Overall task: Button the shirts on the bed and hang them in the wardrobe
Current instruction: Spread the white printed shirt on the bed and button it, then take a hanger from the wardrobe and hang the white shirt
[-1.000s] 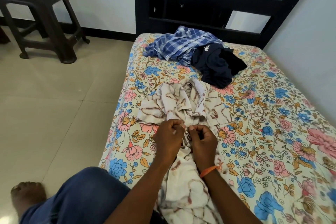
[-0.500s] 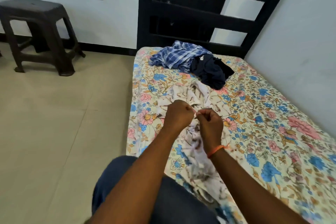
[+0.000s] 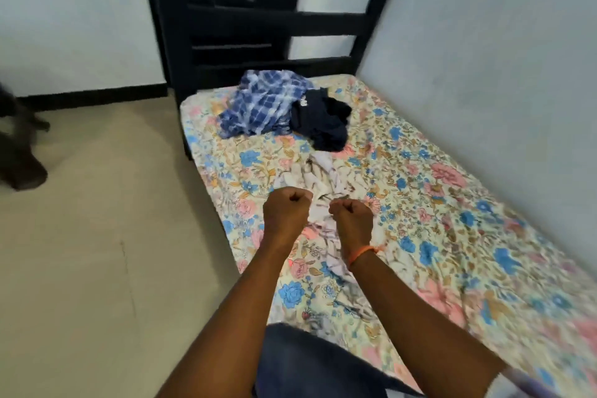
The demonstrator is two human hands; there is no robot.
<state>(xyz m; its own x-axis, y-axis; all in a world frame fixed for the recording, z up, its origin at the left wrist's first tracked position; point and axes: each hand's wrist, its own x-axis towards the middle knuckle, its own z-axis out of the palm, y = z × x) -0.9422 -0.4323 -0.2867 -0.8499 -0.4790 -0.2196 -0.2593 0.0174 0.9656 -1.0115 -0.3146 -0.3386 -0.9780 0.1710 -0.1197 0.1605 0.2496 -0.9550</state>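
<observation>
A cream shirt with brown streaks (image 3: 318,179) lies crumpled lengthwise on the floral bed (image 3: 452,236). My left hand (image 3: 286,212) and my right hand (image 3: 352,215) are both curled into fists over its middle, a little apart, each gripping the shirt's front cloth. An orange band sits on my right wrist. Farther up the bed lie a blue checked shirt (image 3: 261,107) and a dark navy garment (image 3: 326,123), touching each other. The frame is blurred.
A black slatted headboard (image 3: 277,22) stands at the bed's far end. A light wall runs along the right side. Beige tiled floor (image 3: 97,236) lies to the left, with a dark stool leg (image 3: 19,165) at the left edge. My knee in blue jeans (image 3: 310,362) is below.
The view has lifted and swung left to right. My hands, close together on the shirt's placket before, have moved apart and risen slightly with the cloth.
</observation>
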